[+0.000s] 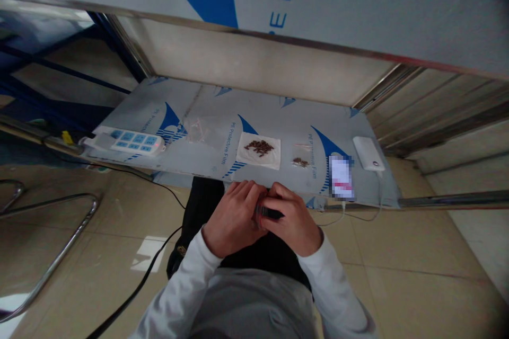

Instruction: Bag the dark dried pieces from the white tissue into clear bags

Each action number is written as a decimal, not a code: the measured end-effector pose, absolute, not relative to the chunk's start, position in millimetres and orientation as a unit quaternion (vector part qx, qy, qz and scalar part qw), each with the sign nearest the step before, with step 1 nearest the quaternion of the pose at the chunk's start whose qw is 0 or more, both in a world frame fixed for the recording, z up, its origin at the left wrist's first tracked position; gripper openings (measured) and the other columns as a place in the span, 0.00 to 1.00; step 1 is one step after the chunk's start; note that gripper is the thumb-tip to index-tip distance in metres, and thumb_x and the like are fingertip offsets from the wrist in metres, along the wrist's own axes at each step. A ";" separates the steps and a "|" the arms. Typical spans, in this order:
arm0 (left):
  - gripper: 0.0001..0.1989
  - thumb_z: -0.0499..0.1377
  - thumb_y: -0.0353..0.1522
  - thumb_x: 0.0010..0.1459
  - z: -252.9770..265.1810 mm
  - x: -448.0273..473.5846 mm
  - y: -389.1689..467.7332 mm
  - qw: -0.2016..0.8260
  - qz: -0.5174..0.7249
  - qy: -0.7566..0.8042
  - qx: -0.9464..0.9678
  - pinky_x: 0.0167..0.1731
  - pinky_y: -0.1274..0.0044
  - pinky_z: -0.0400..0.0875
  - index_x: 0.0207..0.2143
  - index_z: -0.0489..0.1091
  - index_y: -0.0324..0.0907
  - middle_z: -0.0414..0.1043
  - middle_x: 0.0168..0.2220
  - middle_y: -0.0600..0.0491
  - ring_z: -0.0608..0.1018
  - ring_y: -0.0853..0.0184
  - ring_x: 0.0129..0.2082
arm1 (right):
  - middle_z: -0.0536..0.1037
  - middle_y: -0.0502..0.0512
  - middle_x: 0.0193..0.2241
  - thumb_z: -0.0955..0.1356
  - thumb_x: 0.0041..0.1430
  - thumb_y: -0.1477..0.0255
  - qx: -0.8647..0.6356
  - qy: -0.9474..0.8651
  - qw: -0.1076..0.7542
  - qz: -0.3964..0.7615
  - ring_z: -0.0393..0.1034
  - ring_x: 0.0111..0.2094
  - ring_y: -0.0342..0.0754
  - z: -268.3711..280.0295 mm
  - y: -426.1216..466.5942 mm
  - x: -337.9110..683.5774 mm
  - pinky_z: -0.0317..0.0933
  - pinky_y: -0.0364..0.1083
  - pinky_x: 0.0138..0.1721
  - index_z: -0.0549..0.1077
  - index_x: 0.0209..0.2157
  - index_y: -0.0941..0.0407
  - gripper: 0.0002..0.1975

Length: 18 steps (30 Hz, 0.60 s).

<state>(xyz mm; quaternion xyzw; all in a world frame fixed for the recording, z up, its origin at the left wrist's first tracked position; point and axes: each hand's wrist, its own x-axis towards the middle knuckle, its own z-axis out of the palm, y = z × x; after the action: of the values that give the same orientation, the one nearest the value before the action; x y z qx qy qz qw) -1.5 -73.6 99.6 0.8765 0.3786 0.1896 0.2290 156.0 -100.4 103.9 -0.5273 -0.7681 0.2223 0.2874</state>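
My left hand [238,217] and my right hand [292,217] meet above my lap, just off the front edge of the shelf. The fingers of both are curled around a small clear plastic bag [259,215] with a reddish line, mostly hidden by them. What is inside it I cannot make out. Just beyond my hands a white paper napkin [273,161] lies on the shelf, bearing a pile of small brown stick-like pieces [260,148]. To its right is a small clear zip bag [301,154] with similar brown pieces at its bottom.
Several clear bags [195,130] lie left of the napkin on the film-covered shelf [214,111]. A white power strip [135,141] sits at the left end. Right are a cabled phone [341,177] and a white power bank [368,153]. An upper panel [338,16] overhangs the back.
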 end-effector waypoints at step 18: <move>0.15 0.61 0.36 0.50 33.8 -27.7 -71.3 0.271 0.303 0.551 0.729 0.30 0.75 0.67 0.38 0.60 0.44 0.67 0.30 0.55 0.73 0.66 0.30 | 0.77 0.54 0.31 0.68 0.55 0.72 -0.659 -0.651 0.319 0.199 0.70 0.28 0.44 34.6 4.7 198.1 0.65 0.44 0.33 0.78 0.37 0.57 0.08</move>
<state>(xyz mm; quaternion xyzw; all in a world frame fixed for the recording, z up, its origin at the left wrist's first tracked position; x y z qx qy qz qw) -27.7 -71.3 33.8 0.7289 0.5510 0.3027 0.2710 198.1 4.7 34.6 -0.6591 -0.6513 0.1989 0.3189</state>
